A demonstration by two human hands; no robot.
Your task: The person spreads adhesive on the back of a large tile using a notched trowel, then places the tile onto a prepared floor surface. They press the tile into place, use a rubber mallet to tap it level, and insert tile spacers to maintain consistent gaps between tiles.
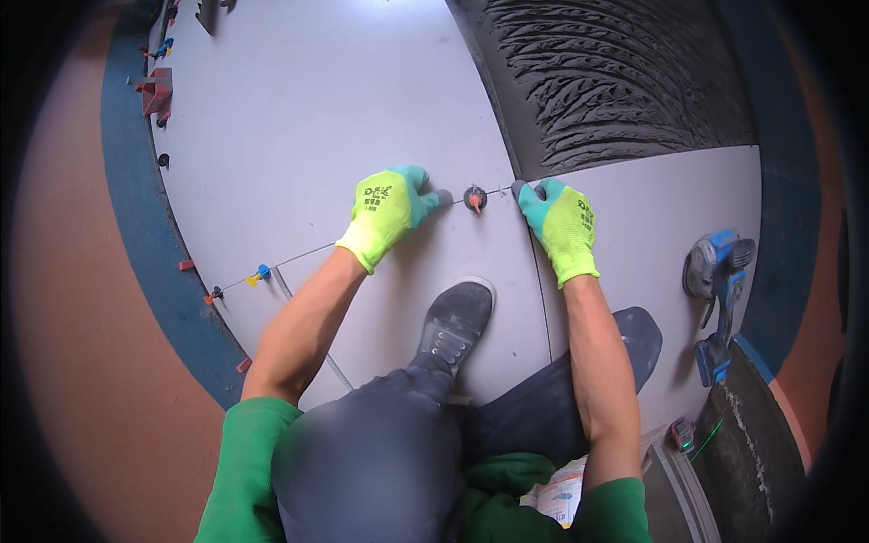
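My left hand (389, 213), in a yellow-green glove with grey fingertips, is low over the joint between large pale tiles. Its fingers are curled in, and what they hold, if anything, is hidden. Between my hands, a round black tile-levelling knob with a red handle (475, 201) stands on the joint. My right hand (561, 222), gloved alike, has its fingers pressed together at the tile corner, beside the knob. Whatever might be in that pinch is too small to make out. Thin pale bits lie along the joint between the knob and my right fingertips.
Grey ridged adhesive (615, 81) covers the floor at the far right. A blue-and-grey power tool (720, 285) lies on the right tile. Yellow-blue (258, 275) and orange (213, 295) levelling pieces sit on the left joint. A red holder (156, 90) stands at the left edge.
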